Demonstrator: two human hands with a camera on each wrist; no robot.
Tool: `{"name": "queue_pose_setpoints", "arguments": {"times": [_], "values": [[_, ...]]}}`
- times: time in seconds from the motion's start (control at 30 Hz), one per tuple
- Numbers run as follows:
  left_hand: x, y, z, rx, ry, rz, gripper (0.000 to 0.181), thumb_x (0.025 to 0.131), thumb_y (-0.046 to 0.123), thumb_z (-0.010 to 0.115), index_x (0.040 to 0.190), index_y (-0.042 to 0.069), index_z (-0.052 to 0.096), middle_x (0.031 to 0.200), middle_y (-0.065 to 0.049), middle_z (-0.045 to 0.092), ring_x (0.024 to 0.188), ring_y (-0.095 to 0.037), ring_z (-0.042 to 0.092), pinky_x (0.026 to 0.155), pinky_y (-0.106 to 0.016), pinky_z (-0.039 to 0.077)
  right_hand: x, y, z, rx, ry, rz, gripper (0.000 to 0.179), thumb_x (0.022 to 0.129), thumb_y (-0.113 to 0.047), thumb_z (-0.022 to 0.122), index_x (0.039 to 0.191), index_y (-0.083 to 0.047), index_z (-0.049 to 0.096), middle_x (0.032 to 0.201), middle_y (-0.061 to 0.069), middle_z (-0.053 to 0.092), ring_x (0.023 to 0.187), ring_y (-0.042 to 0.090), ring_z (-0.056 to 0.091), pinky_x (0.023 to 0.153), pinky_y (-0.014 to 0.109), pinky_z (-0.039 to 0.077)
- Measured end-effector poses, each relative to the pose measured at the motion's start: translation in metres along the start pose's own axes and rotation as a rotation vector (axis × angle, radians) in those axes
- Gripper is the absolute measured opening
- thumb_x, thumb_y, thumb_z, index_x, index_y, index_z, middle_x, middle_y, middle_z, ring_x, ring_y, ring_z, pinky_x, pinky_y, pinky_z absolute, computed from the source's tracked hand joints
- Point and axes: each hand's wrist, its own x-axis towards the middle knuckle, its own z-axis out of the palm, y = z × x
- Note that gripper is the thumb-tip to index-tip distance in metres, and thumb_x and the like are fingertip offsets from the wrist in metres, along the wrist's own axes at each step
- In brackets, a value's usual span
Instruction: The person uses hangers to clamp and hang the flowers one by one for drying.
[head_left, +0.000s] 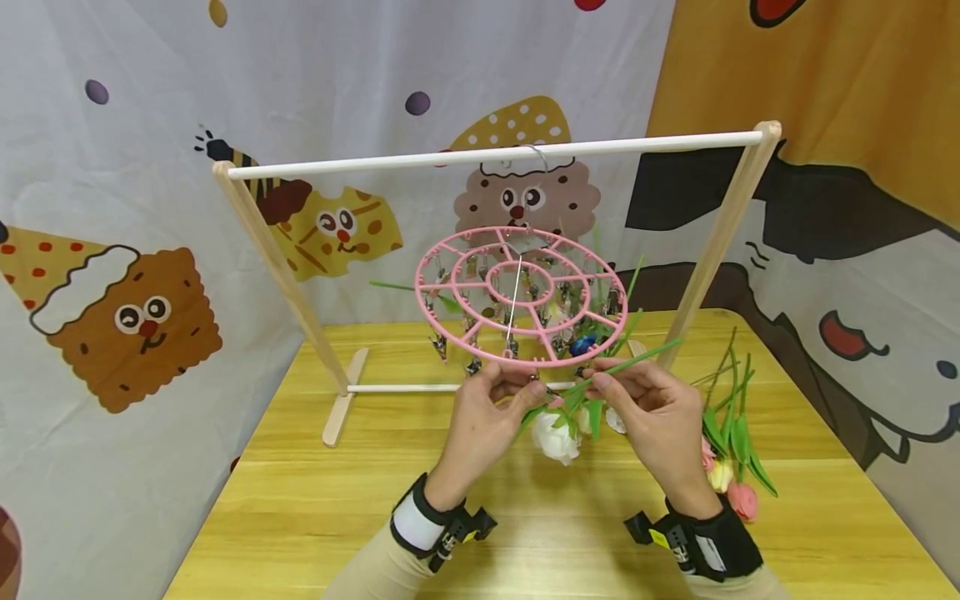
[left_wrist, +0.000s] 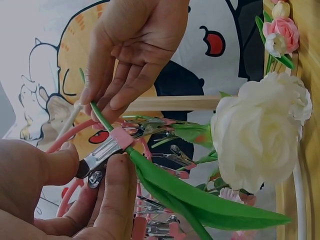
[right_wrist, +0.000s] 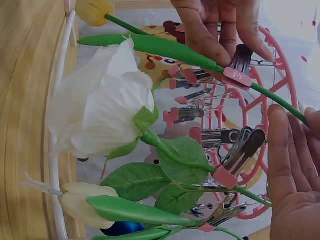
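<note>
Yellow wood-grain worktop [head_left: 300, 508] spreads below your fingers, with a pink plastic ringed rack [head_left: 540, 364] just above them. Your left hand [head_left: 483, 425] pinches a silver metal clip with pink tips [left_wrist: 102, 154]; your right hand [head_left: 660, 417] pinches a slender green artificial stem [right_wrist: 280, 102]. Its long axis slants across the clip, between your fingers (you can't tell which bloom it bears); your right hand is nearer its bare end.

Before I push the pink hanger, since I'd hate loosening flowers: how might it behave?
The pink hanger would probably swing or twist, hanging from a hook. Its thin, openwork build suggests lightness. The clips, dangling underneath, may jostle.
</note>
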Motion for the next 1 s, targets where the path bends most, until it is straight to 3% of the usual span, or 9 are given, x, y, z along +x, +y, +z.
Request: {"name": "queue_pose_setpoints", "arguments": {"times": [0.27, 0.6, 0.87, 1.0], "values": [[-0.005, 0.001, -0.002, -0.007, -0.041, 0.012, 0.029, 0.112, 0.020, 0.081, 0.138, 0.006, 0.078, 0.127, -0.014, 0.083, 0.113, -0.026, 0.083, 0.097, -0.026, 0.070, -0.002, 0.003, -0.001, -0.018, -0.006, 0.005, 0.014, 0.107, 0.008, 0.078, 0.117, 0.001, 0.084, 0.106, -0.012, 0.090, 0.086, 0.009, 0.087, 0.042, 0.033, 0.032], [-0.013, 0.003, -0.005, 0.007, -0.064, -0.027, 0.043, 0.113, 0.024, 0.081, 0.153, 0.009, 0.072, 0.140, -0.010, 0.080, 0.125, -0.025, 0.082, 0.106, -0.027, 0.069, -0.004, 0.005, -0.002, 0.008, -0.023, 0.005, 0.019, 0.106, 0.011, 0.077, 0.123, 0.004, 0.083, 0.104, -0.013, 0.090, 0.088, 0.010, 0.087, 0.042, 0.035, 0.030], [-0.019, 0.004, -0.009, 0.046, -0.051, 0.019, 0.044, 0.113, 0.017, 0.079, 0.155, 0.004, 0.071, 0.143, -0.014, 0.081, 0.127, -0.029, 0.082, 0.108, -0.029, 0.069, -0.006, 0.005, -0.002, 0.005, -0.032, -0.001, 0.015, 0.106, 0.011, 0.078, 0.117, 0.002, 0.083, 0.102, -0.003, 0.091, 0.086, 0.011, 0.087, 0.043, 0.032, 0.033], [-0.022, 0.005, -0.012, 0.055, -0.037, 0.017, 0.046, 0.111, 0.011, 0.080, 0.156, 0.002, 0.070, 0.141, -0.013, 0.082, 0.127, -0.026, 0.083, 0.110, -0.031, 0.068, -0.007, 0.005, -0.003, 0.029, -0.044, 0.012, 0.016, 0.107, 0.010, 0.077, 0.120, 0.003, 0.083, 0.104, 0.003, 0.091, 0.090, 0.014, 0.088, 0.058, 0.020, 0.060]]}}
